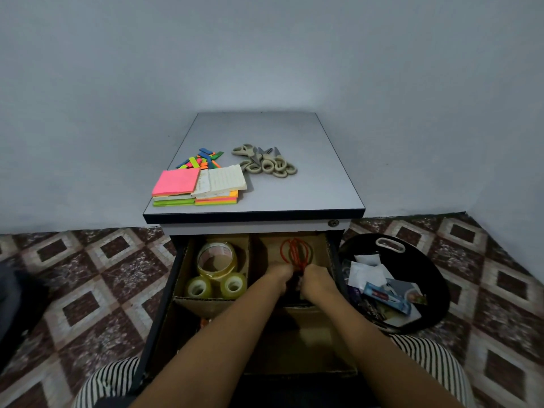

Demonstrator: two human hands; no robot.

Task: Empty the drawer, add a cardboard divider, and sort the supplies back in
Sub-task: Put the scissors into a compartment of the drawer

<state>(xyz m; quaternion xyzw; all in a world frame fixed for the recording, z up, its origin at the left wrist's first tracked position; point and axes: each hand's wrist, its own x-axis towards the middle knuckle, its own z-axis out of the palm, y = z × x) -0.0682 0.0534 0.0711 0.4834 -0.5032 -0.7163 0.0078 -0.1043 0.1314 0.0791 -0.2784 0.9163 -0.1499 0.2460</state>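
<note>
Toward the left of the cabinet top [294, 128], sticky-note pads [188, 187] sit stacked askew by the front edge, with loose coloured tabs [200, 159] behind them. A lifted arm could, I judge, knock them down into the open drawer [173, 260] and muddle the sorting. Below them, the cardboard divider [206, 301] walls off the upper-left compartment, which holds three tape rolls [217, 260]. Scissors [265, 161] lie heaped at the top's centre, not yet put back. Right of the middle wall, the left hand [281, 278] and right hand [316, 279] meet knuckles-up in the upper-right compartment. Their fingers curl in around the near end of the red rubber bands [295, 250], fingertips hidden. Stretched bands could spring loose over the low wall into the tape, and a hard tug might shift the cardboard. At the far right, a black bin [359, 241] on the floor holds papers and wrappers.
</note>
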